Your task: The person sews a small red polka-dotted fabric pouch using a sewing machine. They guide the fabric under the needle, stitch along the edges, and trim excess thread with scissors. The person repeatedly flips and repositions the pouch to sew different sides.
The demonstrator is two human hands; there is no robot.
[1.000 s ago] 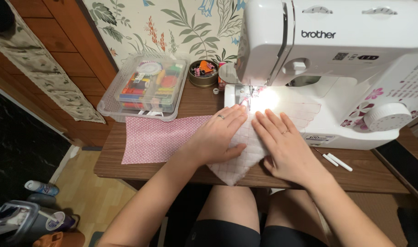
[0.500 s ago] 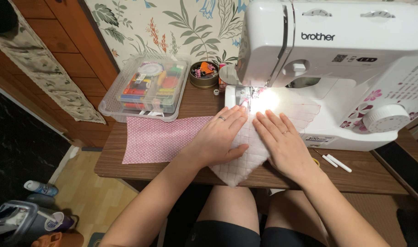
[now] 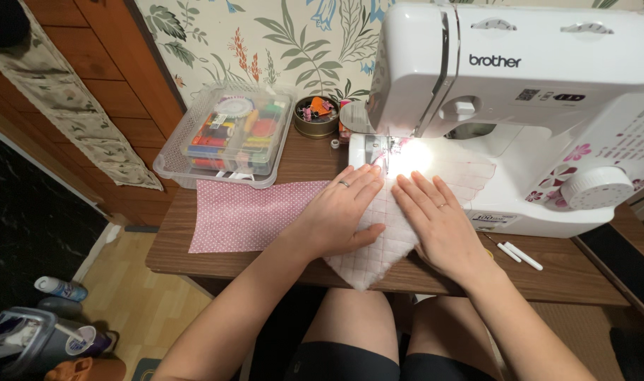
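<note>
Pressing flat with open palms, left hand (image 3: 334,215) and right hand (image 3: 437,227) flank the quilted fabric (image 3: 378,236), needle just beyond the fingertips.

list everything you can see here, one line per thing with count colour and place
sewing machine: 1, white with pink flowers, right on the table, lamp lit
quilted fabric: 1, white, under both hands, running under the needle
dotted fabric: 1, pink with white dots, flat on the table left of the hands
thread box: 1, clear plastic, many-coloured spools, back left
round tin: 1, brass-coloured, small coloured clips inside, left of the machine
marker sticks: 2, white, table edge on the right
table: 1, brown wood
left hand: flat on the fabric, ring on
right hand: flat on the quilted fabric, ring on
</note>
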